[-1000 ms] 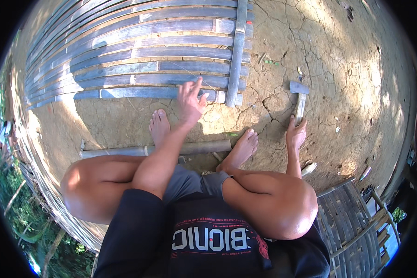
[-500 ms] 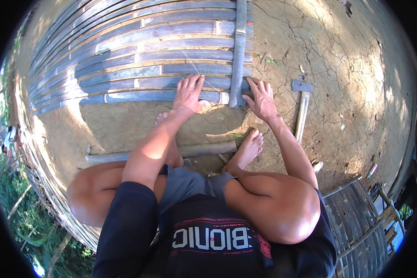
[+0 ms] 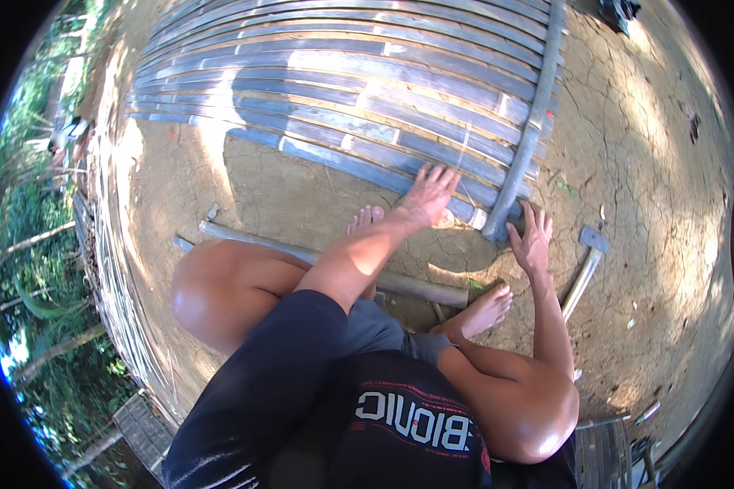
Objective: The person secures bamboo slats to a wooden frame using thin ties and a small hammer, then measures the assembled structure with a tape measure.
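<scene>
Change: the right hand (image 3: 533, 242), on the handle of the hatchet (image 3: 586, 273) a second ago, has let go; the tool now lies on the cracked ground (image 3: 652, 269), right of the panel's near right corner. The view has also turned, so the panel sits slanted. Judged meaning: striking tool set aside, both hands free for the slats.

Bamboo slat panel (image 3: 342, 63): one, on the ground ahead of the person; a crossbar (image 3: 532, 134) runs along its right edge.

Left hand (image 3: 432, 192): palm down over the near edge, left of the crossbar; fingers extended, close together, thumb just off the edge. Grip, if any: cannot be told.

Right hand: beyond the crossbar, at the near right corner; thumb and fingers parted about a slat end, forearm reaching forward. Firm hold or light touch: cannot be told.

Bamboo pole (image 3: 424, 288): one, on the ground between panel and person.
</scene>
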Demonstrator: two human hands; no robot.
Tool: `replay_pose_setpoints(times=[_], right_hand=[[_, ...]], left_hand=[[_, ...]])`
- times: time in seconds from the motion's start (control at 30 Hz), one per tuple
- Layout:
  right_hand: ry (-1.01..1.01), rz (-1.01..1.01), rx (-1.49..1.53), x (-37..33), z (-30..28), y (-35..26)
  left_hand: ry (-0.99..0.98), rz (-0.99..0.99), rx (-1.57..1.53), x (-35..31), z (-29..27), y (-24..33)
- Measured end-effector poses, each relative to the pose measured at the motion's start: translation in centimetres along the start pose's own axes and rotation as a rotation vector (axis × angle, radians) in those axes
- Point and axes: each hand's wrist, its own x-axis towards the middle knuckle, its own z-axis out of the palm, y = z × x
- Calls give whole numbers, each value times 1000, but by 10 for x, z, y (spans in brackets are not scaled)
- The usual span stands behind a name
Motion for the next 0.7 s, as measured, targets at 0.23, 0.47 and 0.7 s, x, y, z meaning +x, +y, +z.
replay_pose_setpoints(times=[0.23,0.47,0.7], right_hand=[[37,-33,-13,-5,10,-3],[31,-3,-5,-4,10,4],[-34,-27,-129,18,-28,-5]], left_hand=[[10,-1,-137,-8,-12,-5],[-10,92,-248,-18,-30,-13],[-285,207,-50,-9,-97,-82]])
